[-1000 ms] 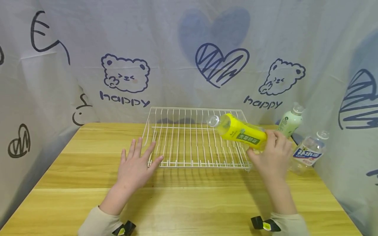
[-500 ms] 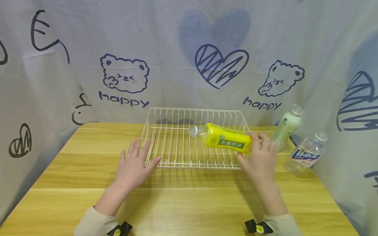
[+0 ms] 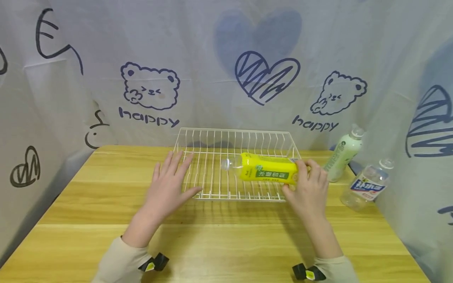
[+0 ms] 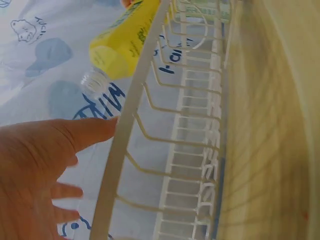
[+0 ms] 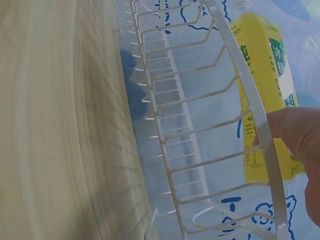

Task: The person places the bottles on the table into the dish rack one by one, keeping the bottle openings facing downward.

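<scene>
My right hand [image 3: 308, 190] grips a yellow-labelled drink bottle [image 3: 269, 169] near its base. The bottle lies nearly level over a white wire dish rack [image 3: 230, 199], its clear neck pointing left. In the right wrist view my thumb [image 5: 297, 130] presses the bottle's label side, beyond the rack's rim. At the rack's left end is my left hand [image 3: 166, 192], palm down with fingers spread, holding nothing. The left wrist view shows its thumb tip right at the rack's rim [image 4: 131, 102], with the bottle's neck [image 4: 95, 82] farther off.
A pale green bottle [image 3: 342, 155] and a clear bottle with a blue and white label [image 3: 369, 185] stand at the right of the wooden table [image 3: 226, 243]. Behind the rack hangs a white curtain [image 3: 209, 94] with marker drawings.
My right hand has carried the yellow bottle left over the rack, and the bottle has gone from slanted to nearly level. My left hand has shifted slightly right and farther over the rack's end.
</scene>
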Demonstrator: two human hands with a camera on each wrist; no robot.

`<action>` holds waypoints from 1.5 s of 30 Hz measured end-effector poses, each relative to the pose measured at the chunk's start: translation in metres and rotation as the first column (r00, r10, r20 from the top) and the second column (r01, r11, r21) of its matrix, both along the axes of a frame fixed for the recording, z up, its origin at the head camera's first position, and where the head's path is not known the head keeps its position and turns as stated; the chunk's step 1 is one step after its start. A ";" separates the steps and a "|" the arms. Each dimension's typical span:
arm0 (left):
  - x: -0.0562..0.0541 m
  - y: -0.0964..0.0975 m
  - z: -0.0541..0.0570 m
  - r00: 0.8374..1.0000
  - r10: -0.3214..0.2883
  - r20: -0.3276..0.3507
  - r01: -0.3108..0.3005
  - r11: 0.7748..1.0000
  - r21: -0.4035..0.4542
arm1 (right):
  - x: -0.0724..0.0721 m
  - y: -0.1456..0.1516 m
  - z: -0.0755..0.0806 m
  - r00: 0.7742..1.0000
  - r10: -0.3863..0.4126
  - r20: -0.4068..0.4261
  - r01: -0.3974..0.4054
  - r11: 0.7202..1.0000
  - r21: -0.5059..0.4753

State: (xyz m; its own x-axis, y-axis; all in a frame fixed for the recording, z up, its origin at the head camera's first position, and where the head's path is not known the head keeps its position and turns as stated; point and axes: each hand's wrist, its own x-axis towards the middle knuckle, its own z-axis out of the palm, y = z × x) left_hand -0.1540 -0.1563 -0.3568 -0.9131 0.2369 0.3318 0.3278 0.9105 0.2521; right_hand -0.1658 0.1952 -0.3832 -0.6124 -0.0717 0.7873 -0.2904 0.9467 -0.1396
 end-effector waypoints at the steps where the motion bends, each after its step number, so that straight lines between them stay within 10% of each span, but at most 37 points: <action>1: -0.001 0.003 0.002 0.999 -0.021 -0.037 0.021 1.000 -0.002 | 0.000 0.000 0.000 1.000 0.001 -0.003 -0.001 1.000 0.002; 9: -0.015 0.027 0.012 0.911 -0.173 -0.374 0.160 0.985 -0.067 | 0.002 0.000 0.000 1.000 0.009 -0.004 -0.009 1.000 0.006; 15: -0.023 0.051 0.009 0.858 -0.222 -0.463 0.173 0.974 -0.145 | 0.004 0.000 0.001 1.000 0.013 0.001 -0.013 0.999 0.043; 45: -0.024 0.078 -0.007 0.829 -0.224 -0.513 0.139 0.970 -0.199 | 0.009 -0.020 0.005 0.990 0.135 -0.031 -0.132 0.989 0.070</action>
